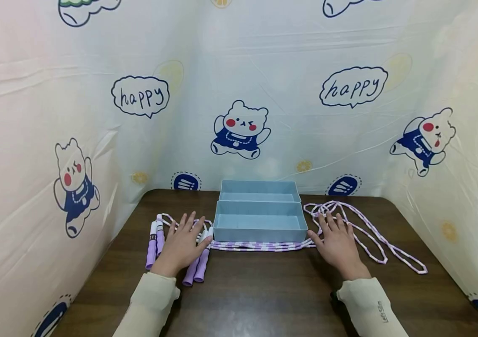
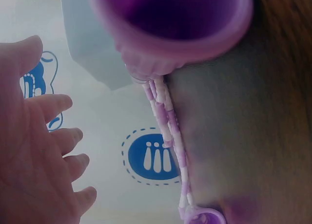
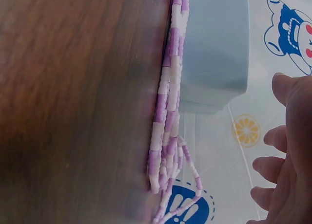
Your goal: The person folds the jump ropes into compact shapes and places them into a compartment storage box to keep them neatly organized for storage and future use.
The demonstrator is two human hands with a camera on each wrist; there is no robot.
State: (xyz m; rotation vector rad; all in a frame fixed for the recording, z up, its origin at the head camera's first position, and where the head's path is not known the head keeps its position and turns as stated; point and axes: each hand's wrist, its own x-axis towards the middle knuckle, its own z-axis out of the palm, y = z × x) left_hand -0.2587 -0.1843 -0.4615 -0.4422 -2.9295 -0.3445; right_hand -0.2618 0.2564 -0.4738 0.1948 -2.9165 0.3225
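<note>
Beaded purple-and-white jump ropes (image 1: 257, 246) lie along the front of a pale blue open box (image 1: 260, 235), with loops spread to its right. Their purple handles (image 1: 151, 252) lie in two groups on the left. My left hand (image 1: 183, 245) is over these handles, fingers spread and gripping nothing; in the left wrist view a handle (image 2: 151, 63) looms close to the camera, apart from the fingers. My right hand (image 1: 338, 245) is over the rope loops by the box's right end. In the right wrist view its fingers (image 3: 269, 169) stand apart from the rope (image 3: 170, 92).
The box's hinged lid (image 1: 260, 190) is raised behind it. A dark wooden table (image 1: 256, 299) bears everything. A pale printed curtain (image 1: 289, 135) surrounds the table's back and sides.
</note>
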